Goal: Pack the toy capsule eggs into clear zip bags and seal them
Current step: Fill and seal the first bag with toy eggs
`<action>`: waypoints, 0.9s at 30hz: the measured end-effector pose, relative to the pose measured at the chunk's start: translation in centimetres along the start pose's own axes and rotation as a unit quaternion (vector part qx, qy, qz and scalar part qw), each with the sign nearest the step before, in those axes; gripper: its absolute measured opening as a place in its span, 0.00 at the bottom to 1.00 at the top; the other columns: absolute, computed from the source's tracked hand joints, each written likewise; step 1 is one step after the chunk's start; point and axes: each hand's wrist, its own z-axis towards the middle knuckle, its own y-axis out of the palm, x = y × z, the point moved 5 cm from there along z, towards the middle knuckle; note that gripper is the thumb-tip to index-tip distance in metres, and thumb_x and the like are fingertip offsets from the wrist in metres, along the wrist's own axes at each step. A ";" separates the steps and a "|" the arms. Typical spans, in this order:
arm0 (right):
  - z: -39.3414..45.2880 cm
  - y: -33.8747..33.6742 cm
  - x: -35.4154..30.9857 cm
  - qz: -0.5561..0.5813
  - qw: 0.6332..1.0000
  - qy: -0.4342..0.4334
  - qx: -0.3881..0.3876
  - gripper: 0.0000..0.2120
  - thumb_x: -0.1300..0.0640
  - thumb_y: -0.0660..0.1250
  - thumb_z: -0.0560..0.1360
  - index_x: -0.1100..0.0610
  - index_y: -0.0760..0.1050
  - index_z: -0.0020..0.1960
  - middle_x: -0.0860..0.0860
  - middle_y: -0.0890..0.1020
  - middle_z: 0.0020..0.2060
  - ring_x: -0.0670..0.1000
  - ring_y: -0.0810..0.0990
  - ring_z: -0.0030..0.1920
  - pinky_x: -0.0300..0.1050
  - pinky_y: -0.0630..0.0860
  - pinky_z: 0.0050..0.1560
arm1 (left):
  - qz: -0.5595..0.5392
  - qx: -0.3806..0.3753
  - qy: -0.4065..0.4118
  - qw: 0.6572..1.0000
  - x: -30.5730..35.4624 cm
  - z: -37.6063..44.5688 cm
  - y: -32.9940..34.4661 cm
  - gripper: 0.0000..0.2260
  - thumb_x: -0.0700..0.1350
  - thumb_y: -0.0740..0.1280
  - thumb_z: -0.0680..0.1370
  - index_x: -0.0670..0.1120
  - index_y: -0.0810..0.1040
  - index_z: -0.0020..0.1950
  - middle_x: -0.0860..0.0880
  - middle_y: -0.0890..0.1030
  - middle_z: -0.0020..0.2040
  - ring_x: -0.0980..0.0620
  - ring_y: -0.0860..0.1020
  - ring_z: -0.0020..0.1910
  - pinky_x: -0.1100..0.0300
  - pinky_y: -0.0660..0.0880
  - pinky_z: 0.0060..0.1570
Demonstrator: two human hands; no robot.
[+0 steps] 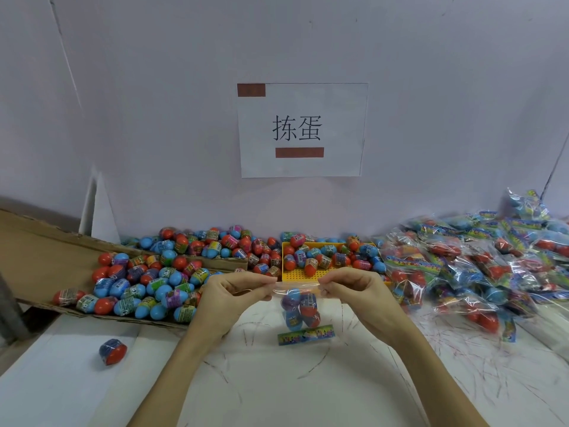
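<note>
A clear zip bag [300, 312] hangs above the white table, holding several red, blue and purple capsule eggs and a colourful printed strip at its bottom. My left hand [234, 292] pinches the left end of the bag's top edge. My right hand [354, 291] pinches the right end. Loose capsule eggs [144, 285] lie heaped in a flattened cardboard box on the left. More eggs fill a yellow tray [320, 274] just behind the bag.
A pile of filled bags [474, 260] covers the table's right side. One lone egg [113, 351] lies at the front left. A paper sign [301, 131] hangs on the wall behind. The white table [292, 383] carries pen marks.
</note>
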 end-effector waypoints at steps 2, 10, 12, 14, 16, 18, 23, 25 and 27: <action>0.0 -0.1 0.1 -0.022 1.000 -0.002 -0.001 0.10 0.64 0.69 0.79 0.53 0.87 0.49 0.54 0.86 0.46 0.53 0.85 0.49 0.39 0.80 0.49 | 0.015 -0.010 0.010 1.000 0.1 -0.1 0.0 0.09 0.33 0.74 0.75 0.44 0.89 0.51 0.45 0.88 0.45 0.45 0.87 0.44 0.62 0.82 0.47; -0.3 0.0 -0.3 -0.070 0.998 -0.002 0.003 0.14 0.67 0.68 0.79 0.52 0.87 0.47 0.53 0.87 0.44 0.52 0.85 0.48 0.41 0.81 0.51 | 0.087 -0.039 0.048 0.994 0.2 -0.4 -0.1 0.14 0.30 0.73 0.76 0.48 0.89 0.51 0.50 0.88 0.45 0.51 0.86 0.48 0.65 0.81 0.50; -0.3 -0.1 -0.3 -0.087 0.996 0.009 0.009 0.13 0.67 0.68 0.78 0.52 0.88 0.47 0.51 0.87 0.45 0.51 0.85 0.49 0.40 0.81 0.51 | 0.103 -0.049 0.058 0.992 0.3 -0.4 -0.1 0.14 0.30 0.73 0.76 0.48 0.89 0.52 0.52 0.88 0.47 0.53 0.86 0.49 0.64 0.81 0.51; -0.4 -0.2 -0.3 -0.099 0.995 0.021 0.011 0.13 0.67 0.68 0.78 0.52 0.88 0.47 0.50 0.88 0.45 0.49 0.85 0.50 0.39 0.81 0.51 | 0.118 -0.058 0.060 0.990 0.3 -0.4 -0.1 0.13 0.31 0.73 0.76 0.48 0.89 0.53 0.53 0.88 0.49 0.54 0.86 0.51 0.63 0.81 0.52; -0.5 -0.3 -0.4 -0.106 0.994 0.030 0.012 0.14 0.68 0.67 0.79 0.53 0.88 0.48 0.49 0.88 0.45 0.49 0.85 0.50 0.39 0.81 0.52 | 0.126 -0.068 0.056 0.988 0.2 -0.3 -0.1 0.13 0.32 0.73 0.77 0.48 0.89 0.53 0.54 0.88 0.51 0.55 0.85 0.53 0.63 0.81 0.53; -0.5 -0.3 -0.4 -0.103 0.994 0.037 0.014 0.15 0.70 0.65 0.79 0.55 0.88 0.49 0.50 0.88 0.45 0.50 0.85 0.50 0.40 0.81 0.53 | 0.127 -0.077 0.055 0.987 0.2 -0.4 -0.1 0.13 0.32 0.72 0.77 0.48 0.89 0.54 0.54 0.88 0.51 0.56 0.85 0.55 0.65 0.80 0.54; -0.5 0.1 -0.6 -0.072 0.997 0.033 0.019 0.14 0.65 0.63 0.81 0.58 0.87 0.48 0.53 0.87 0.45 0.53 0.84 0.50 0.42 0.81 0.53 | 0.100 -0.045 0.048 0.993 0.2 -0.4 0.0 0.06 0.45 0.76 0.75 0.51 0.89 0.51 0.54 0.88 0.48 0.56 0.85 0.52 0.65 0.81 0.51; -0.6 0.2 -0.8 -0.087 0.996 0.029 0.023 0.08 0.58 0.69 0.80 0.55 0.87 0.49 0.51 0.87 0.44 0.50 0.85 0.48 0.40 0.81 0.51 | 0.093 -0.029 0.051 0.994 0.1 -0.4 0.1 0.07 0.48 0.77 0.72 0.54 0.90 0.49 0.54 0.88 0.47 0.55 0.86 0.51 0.64 0.81 0.51; -0.6 0.4 -0.7 -0.101 0.994 0.027 0.021 0.05 0.58 0.73 0.77 0.55 0.86 0.51 0.50 0.87 0.45 0.49 0.85 0.49 0.41 0.82 0.53 | 0.093 -0.021 0.056 0.994 -0.2 -0.4 0.3 0.09 0.48 0.77 0.70 0.56 0.89 0.49 0.54 0.88 0.47 0.55 0.86 0.50 0.63 0.82 0.51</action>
